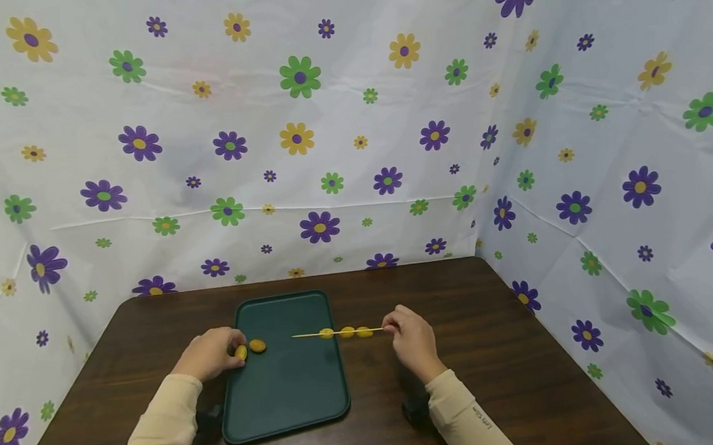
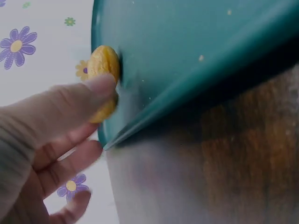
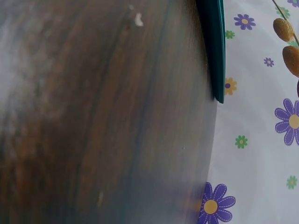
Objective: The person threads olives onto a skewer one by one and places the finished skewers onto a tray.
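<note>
At the left rim of a dark green tray, my left hand pinches a yellow oval piece, perhaps a small fruit. Another such oval piece lies on the tray just right of the fingertips. In the left wrist view, yellow shows above and below the thumb. To the right, my right hand holds one end of a thin wooden skewer level, its tip pointing left over the tray. Three yellow oval pieces are threaded on it. Some pieces show at the right wrist view's edge; the hand does not.
Tray and hands are over a dark brown wooden table. A white flower-printed cloth hangs behind it and along the right side. Small pale crumbs dot the tray, and a whitish bit lies on the table.
</note>
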